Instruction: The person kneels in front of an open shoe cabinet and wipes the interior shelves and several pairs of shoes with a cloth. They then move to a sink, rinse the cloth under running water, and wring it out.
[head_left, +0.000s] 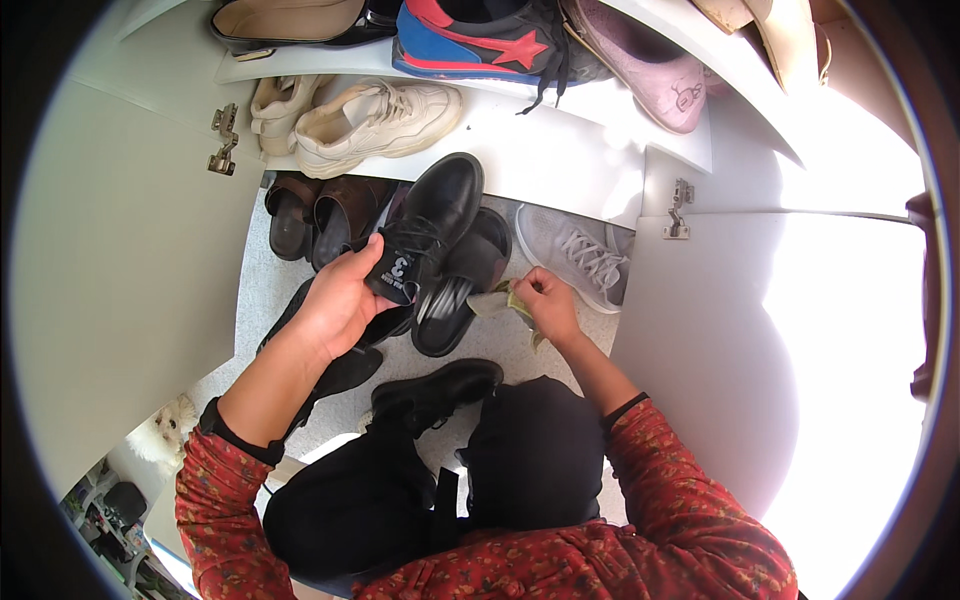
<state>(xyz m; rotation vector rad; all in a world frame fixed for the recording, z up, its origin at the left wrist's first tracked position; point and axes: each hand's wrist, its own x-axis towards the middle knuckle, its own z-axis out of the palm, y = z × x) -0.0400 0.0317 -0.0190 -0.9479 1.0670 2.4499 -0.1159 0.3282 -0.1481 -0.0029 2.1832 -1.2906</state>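
Note:
My left hand (346, 300) grips a black leather lace-up shoe (442, 199) by its heel end, thumb over the tongue, toe pointing up and away. To its right, my right hand (546, 300) pinches a grey-green cloth (499, 302) that hangs from the fingers. Below the held shoe, a black slide sandal (442, 322) lies on the speckled floor. A white mesh sneaker (574, 255) rests beyond my right hand, and brown sandals (289, 225) stand to the left, under the shelf. Another black shoe (435, 386) lies close to my knees.
Open white cabinet doors flank me, the left door (135, 225) and the right door (712, 315). Cream sneakers (382, 124) sit on the lower shelf; a black, blue and red sneaker (480, 45) and a pink flat (652, 75) are above. A white fluffy dog (161, 431) is at lower left.

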